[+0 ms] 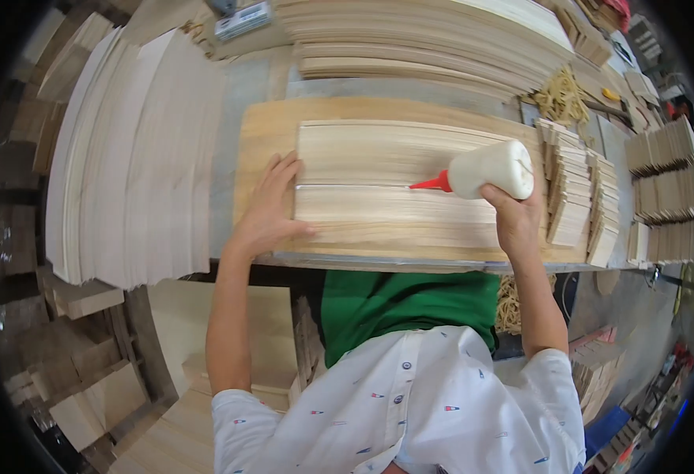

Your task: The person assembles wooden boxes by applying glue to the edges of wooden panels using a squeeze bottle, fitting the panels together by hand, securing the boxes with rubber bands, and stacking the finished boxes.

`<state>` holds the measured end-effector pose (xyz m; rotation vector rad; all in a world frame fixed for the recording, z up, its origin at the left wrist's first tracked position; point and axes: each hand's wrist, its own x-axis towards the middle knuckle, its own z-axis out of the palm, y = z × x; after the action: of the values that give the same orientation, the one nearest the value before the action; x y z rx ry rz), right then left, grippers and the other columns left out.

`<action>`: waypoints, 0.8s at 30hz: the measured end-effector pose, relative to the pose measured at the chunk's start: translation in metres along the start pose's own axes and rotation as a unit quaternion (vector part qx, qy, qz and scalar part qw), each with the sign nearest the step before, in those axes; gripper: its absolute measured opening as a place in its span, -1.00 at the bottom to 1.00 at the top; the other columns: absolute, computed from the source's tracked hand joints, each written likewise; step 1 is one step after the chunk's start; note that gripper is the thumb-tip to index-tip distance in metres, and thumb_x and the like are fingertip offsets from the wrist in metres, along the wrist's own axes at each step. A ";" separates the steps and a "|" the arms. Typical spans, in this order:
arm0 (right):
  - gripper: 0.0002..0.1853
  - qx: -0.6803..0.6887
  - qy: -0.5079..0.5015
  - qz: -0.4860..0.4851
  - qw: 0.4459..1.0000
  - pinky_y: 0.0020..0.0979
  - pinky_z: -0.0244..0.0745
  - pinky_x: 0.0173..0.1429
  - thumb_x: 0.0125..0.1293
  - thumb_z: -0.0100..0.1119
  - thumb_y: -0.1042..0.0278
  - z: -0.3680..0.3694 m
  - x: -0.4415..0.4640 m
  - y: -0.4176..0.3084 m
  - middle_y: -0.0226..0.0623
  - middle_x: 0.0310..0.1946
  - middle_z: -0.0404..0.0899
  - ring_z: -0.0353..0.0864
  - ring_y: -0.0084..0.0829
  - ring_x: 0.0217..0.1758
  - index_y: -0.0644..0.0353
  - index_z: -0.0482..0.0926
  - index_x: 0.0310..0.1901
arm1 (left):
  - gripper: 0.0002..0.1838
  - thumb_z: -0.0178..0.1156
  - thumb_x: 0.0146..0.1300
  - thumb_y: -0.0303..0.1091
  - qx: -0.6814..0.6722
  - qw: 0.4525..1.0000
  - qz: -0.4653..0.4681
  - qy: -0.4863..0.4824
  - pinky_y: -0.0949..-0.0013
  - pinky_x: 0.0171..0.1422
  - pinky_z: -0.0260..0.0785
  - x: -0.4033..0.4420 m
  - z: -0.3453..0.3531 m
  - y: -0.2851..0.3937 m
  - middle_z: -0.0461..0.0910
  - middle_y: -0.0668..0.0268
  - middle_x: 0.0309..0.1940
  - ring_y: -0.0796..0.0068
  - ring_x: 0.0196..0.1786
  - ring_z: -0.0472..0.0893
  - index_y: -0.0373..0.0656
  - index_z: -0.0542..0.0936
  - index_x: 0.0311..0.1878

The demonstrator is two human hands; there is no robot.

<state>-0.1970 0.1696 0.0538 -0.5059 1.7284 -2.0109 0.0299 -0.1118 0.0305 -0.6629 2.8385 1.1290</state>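
Observation:
My right hand (518, 215) is wrapped round a white glue bottle (491, 166), which lies nearly level. Its red nozzle (434, 182) points left and its tip meets the pale wooden slats (363, 158). A thin white line of glue (347, 186) runs along the slats from their left end to the nozzle. My left hand (269, 204) rests at that left end, fingers and thumb spread against the edge of the wood. Under the slats lies a yellowish wooden board (264, 126). The right end of the slats is partly hidden by the bottle and my hand.
Tall stacks of thin boards (133, 158) stand on the left. Long slats (434, 39) are piled at the back. Short wooden pieces (568, 189) stand in rows on the right, near a heap of rubber bands (562, 96). A green cloth (410, 304) hangs below the table edge.

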 end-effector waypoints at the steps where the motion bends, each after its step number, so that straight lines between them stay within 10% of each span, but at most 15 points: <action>1: -0.34 0.014 0.025 -0.005 1.000 -0.38 0.46 0.19 0.04 0.38 0.66 -0.015 -0.003 -0.003 -0.30 0.01 0.54 0.54 -0.45 0.08 0.24 0.34 0.20 | 0.08 0.53 -0.34 -0.23 0.004 1.000 0.011 0.008 0.11 0.59 -0.15 0.000 0.001 -0.003 0.11 0.17 0.48 0.13 0.56 -0.05 -0.21 0.25 0.37; 24: -0.45 0.042 0.211 -0.055 0.975 -0.34 0.56 0.04 0.15 0.37 0.43 -0.145 -0.017 -0.051 -0.22 -0.02 0.56 0.61 -0.39 -0.01 0.30 0.38 0.16 | 0.14 0.54 -0.34 -0.35 0.098 0.993 0.048 -0.036 0.12 0.60 -0.18 0.007 0.017 0.079 0.02 0.08 0.50 0.05 0.56 -0.08 -0.19 0.17 0.43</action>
<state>-0.2659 0.3055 0.0825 -0.1534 1.8720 -2.3928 -0.0096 -0.0522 0.0681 -0.4686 2.8961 0.8491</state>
